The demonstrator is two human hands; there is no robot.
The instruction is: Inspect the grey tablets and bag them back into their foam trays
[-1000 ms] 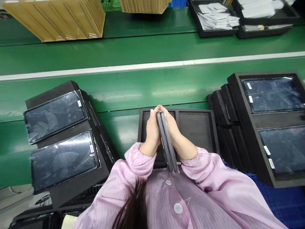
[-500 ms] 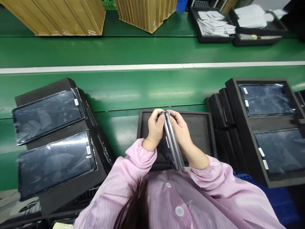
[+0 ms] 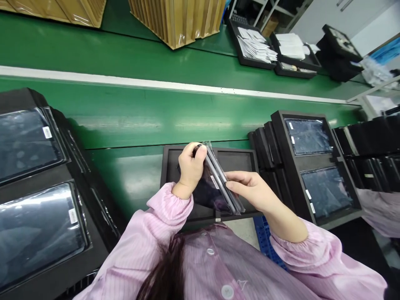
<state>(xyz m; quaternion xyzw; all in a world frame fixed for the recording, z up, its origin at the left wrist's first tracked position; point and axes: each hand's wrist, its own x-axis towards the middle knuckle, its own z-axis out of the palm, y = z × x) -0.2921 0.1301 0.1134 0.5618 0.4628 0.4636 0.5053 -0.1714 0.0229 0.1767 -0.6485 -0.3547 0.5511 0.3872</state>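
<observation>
My left hand point(image 3: 191, 168) grips the upper end of two tablets point(image 3: 218, 185) held together on edge, wrapped in clear film. A small white label shows on the face of the left one. My right hand point(image 3: 250, 187) pinches the right side of the pair with thumb and fingers, about midway along. Beneath them lies a black foam tray point(image 3: 239, 158) with recessed compartments. Its near part is partly hidden by my arms and the tablets.
At left, film-wrapped tablets point(image 3: 40, 225) rest on stacked black trays. On the right, a tilted tray point(image 3: 289, 166) carries two more tablets. Across the green bench point(image 3: 131, 112) stand cardboard dividers point(image 3: 178, 25) and a bin of white packets point(image 3: 256, 48). A blue crate point(image 3: 265, 237) sits low at right.
My right hand has slid from the top end of the tablets down to their right side. The pair now leans more. My view has turned to the right.
</observation>
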